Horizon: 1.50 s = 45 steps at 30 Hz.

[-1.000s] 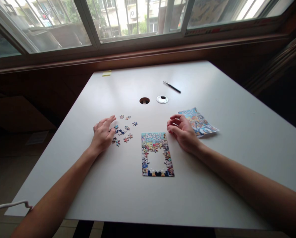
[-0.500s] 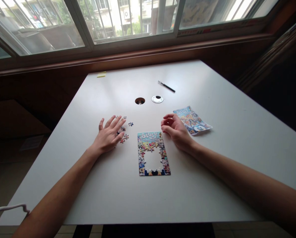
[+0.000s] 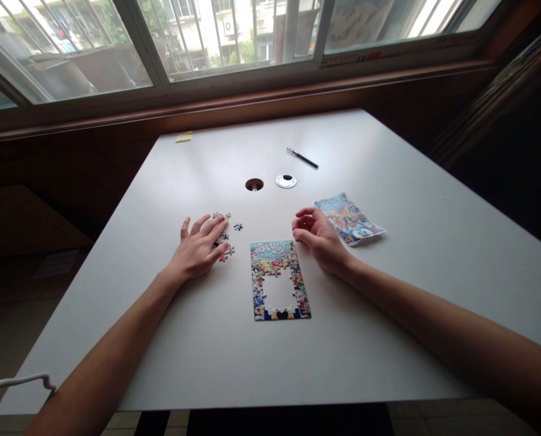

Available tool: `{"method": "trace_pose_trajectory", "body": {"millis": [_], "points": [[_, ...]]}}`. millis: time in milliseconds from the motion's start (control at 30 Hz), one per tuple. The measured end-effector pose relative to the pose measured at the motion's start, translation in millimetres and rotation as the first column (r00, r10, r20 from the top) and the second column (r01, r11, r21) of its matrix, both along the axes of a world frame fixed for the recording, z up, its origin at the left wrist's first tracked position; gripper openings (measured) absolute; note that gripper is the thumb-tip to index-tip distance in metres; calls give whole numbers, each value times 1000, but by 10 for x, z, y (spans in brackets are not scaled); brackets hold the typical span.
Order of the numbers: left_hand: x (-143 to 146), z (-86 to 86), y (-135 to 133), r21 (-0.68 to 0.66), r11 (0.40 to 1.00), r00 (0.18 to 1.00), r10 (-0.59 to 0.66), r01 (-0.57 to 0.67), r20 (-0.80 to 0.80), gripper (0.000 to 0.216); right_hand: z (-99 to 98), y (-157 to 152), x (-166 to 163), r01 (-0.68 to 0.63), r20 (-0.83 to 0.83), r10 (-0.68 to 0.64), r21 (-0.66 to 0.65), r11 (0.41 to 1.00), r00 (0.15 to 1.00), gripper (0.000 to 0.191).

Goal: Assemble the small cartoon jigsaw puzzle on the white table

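Several loose jigsaw pieces lie on the left half of the white table. My left hand is spread flat over this pile, fingertips on the pieces, hiding some of them. One blue jigsaw piece lies just apart to the right. A partly filled jigsaw puzzle lies flat between my hands, its border joined and a pale gap in the middle. Near its upper right corner rests my right hand, fingers loosely curled with a gap to the thumb. Nothing shows in it.
A creased picture sheet lies behind my right hand. Farther back are a black pen, a round cable hole, its silver cover and a yellow sticky note. A white cable crosses the near left corner.
My left fingers have shifted slightly over the pile, and a little more of the pieces shows. My right hand keeps its pose. The whole view has moved very slightly.
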<state>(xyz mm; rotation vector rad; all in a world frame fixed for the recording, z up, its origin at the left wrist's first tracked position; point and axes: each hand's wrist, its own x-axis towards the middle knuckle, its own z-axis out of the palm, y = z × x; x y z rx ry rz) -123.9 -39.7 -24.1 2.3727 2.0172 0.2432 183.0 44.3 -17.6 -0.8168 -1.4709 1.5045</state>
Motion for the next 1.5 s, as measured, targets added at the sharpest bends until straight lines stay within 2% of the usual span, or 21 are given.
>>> {"method": "trace_pose_trajectory", "body": {"millis": [733, 967, 1133, 1333, 1500], "points": [[-12, 56, -18, 0, 997, 995, -79, 79, 64, 54, -21, 20, 11, -4, 1, 4, 15, 1000, 1000, 30], [6, 56, -28, 72, 997, 994, -35, 28, 101, 47, -22, 15, 14, -5, -16, 5, 4, 1000, 1000, 30], [20, 62, -35, 83, 996, 997, -46, 41, 59, 45, -19, 13, 9, -8, -22, 8, 1, 1000, 1000, 29], [17, 72, -41, 118, 993, 994, -23, 10, 108, 41, -14, 12, 12, -7, -8, 7, 9, 1000, 1000, 29], [-4, 54, -38, 123, 992, 994, -45, 33, 98, 40, -22, 17, 14, -9, -16, 9, 6, 1000, 1000, 29]]}}
